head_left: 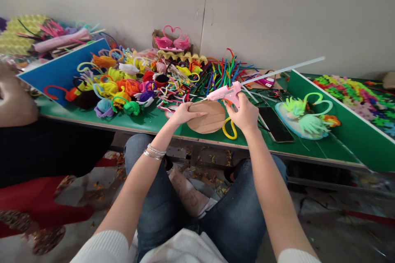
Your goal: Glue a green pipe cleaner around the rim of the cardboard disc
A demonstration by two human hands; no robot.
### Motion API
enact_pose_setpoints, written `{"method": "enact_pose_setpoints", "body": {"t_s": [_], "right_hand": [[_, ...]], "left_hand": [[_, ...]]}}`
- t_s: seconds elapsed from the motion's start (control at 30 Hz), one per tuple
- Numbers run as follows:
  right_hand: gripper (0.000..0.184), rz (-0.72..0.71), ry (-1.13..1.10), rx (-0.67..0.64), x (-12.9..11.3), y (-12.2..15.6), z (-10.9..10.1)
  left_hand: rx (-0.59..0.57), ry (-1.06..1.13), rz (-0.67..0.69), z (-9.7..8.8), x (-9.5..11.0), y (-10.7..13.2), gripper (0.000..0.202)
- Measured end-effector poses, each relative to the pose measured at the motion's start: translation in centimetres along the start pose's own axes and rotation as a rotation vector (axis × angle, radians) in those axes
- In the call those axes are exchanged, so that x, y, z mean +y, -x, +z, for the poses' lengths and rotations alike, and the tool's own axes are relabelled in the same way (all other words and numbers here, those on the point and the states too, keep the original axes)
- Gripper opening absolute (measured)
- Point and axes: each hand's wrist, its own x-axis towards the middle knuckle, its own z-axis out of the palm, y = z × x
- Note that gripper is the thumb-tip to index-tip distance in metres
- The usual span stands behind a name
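Note:
My left hand [184, 115] grips a rounded piece of brown cardboard [208, 120] by its left side, thumb lying across the top face. My right hand [245, 113] is wrapped round the handle of a pink hot glue gun [224, 92]. A long, pale glue stick [286, 70] juts from the back of the gun up to the right. The nozzle points left, over the far edge of the cardboard near my left fingers; whether it touches cannot be seen. Below the gun, yellow scissor handles [230, 129] show beside the cardboard.
Colourful pipe-cleaner figures [123, 86] heap up at left by a blue panel [66, 72]. Loose pipe cleaners [224, 70] lie behind. A black phone [276, 124] and a finished-looking green swan pair [305, 119] lie right, before a green divider [336, 119]. Another person's arm [15, 98] is at far left.

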Motion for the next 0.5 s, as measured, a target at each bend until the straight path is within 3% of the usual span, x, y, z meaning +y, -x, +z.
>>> {"method": "enact_pose_setpoints", "body": {"t_s": [0.5], "right_hand": [[0.042, -0.019, 0.020, 0.013, 0.18, 0.02, -0.19]], "left_hand": [[-0.004, -0.057, 0.050, 0.08, -0.19, -0.08, 0.046]]}}
